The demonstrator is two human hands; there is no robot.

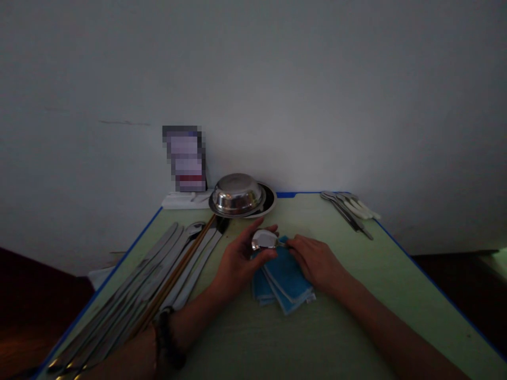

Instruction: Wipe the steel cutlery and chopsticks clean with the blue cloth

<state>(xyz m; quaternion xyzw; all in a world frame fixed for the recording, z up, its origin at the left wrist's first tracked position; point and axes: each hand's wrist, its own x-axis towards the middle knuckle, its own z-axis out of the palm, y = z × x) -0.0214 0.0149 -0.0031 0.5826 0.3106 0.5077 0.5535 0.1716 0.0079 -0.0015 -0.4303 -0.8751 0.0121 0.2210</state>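
A shiny metal spoon (264, 240) is held above the middle of the table, its bowl toward the left. My left hand (237, 258) curls around the bowl, with the thumb below and the fingers behind it. My right hand (317, 261) is closed at the handle end, which its fingers partly hide. Under the spoon, a folded blue cloth (287, 282) with pale edges spreads out against my right fingers. Whether the right hand also pinches the cloth is hard to make out.
Long metal cutlery (130, 295) and wooden chopsticks (180, 264) lie along the left side. At the back sit an upturned steel bowl (237, 192), a white stand (182, 200) and a blurred-out screen (186, 158). Several spoons (348, 206) lie back right. A wall (317, 105) rises behind the table.
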